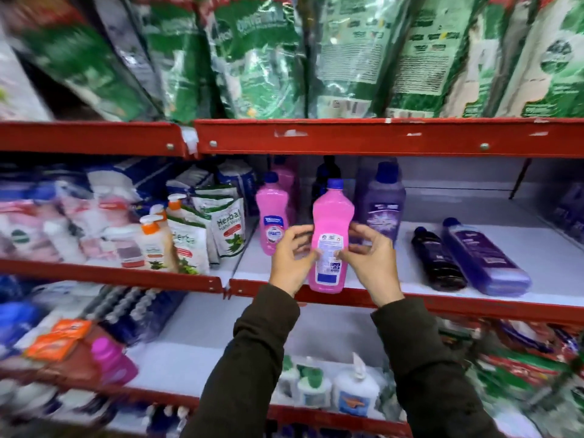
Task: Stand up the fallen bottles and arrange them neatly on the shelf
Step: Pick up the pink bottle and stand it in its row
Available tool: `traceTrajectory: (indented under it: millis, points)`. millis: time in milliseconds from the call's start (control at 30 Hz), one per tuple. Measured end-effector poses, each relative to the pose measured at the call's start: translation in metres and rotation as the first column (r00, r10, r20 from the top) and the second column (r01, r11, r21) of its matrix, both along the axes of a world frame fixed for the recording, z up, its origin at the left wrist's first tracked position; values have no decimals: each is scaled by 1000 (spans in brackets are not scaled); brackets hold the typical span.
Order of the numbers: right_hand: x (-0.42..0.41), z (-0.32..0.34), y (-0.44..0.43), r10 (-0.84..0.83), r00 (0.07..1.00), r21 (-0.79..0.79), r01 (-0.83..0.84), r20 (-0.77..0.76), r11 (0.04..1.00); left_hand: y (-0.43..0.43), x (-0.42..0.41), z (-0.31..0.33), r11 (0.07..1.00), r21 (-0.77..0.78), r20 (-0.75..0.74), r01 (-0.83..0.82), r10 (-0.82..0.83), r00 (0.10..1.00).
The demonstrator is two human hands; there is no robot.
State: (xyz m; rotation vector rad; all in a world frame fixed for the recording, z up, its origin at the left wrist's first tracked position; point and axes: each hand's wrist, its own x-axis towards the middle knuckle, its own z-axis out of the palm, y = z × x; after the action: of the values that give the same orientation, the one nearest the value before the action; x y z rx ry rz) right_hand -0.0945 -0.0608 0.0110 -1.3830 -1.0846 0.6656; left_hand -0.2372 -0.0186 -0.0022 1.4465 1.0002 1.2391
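Note:
A pink bottle (331, 229) with a blue cap stands upright at the front edge of the middle shelf (537, 248), its back label facing me. My left hand (292, 257) and my right hand (373, 260) pinch its lower sides with the fingertips. Behind and to the left stands another pink bottle (272, 213), and a purple bottle (384, 203) stands at the right behind. Two bottles lie on their sides further right: a dark one (437, 259) and a purple one (483, 257).
Herbal hand-wash pouches (227, 226) and pump bottles (155, 241) crowd the shelf's left part. Green bags (262, 58) fill the shelf above its red rail (379, 137). The lower shelf holds white bottles (354, 390) and a magenta bottle (110, 358).

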Motion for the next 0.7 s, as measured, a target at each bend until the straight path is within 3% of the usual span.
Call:
traceTrajectory:
  millis: [167,233,367,600,700]
  points:
    - [-17,-13,13,-36,996,22,34,87,999,8,-13,-5,998,57,-34,1,1,999]
    - [-102,-14,50,53,995,67,-59,89,996,39,-101,-4,994,77,-5,-79,80,997]
    - [-114,-24,62,64,998,57,-65,22,996,53,-112,-19,997,48,-14,-63,63,998]
    - [-121,-39,69,65,991,99,-76,117,992,73,-126,-37,998,52,32,-21,19,999]
    - [-120,-44,69,42,995,106,-51,88,993,75,-130,-41,998,63,23,3,-4,1000]
